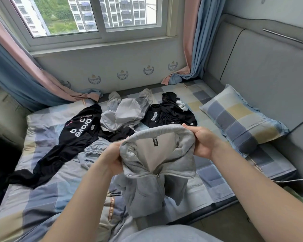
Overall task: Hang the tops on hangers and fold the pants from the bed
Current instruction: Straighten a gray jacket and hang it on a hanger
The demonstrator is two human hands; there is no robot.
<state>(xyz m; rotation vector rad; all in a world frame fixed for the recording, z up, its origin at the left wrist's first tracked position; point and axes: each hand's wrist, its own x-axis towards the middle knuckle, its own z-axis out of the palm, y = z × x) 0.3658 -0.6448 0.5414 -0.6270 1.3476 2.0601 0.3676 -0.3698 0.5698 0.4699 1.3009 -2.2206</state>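
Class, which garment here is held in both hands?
The grey zip-up top, its collar gripped by the left hand and right hand; the others lie on the bed.

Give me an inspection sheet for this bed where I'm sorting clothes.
Surface: rumpled checked blue-grey-yellow bedsheet.
Job's things: grey zip-neck fleece top held up; black printed garment, light grey garment, black crumpled pile on the sheet; hangers not seen.
Clutter: checked pillow.
Grips: left hand and right hand each clutch the top's collar.
Cables: thin white cable at right bed edge.
Surroundings: sliding window, pink-and-blue curtains, grey padded headboard.
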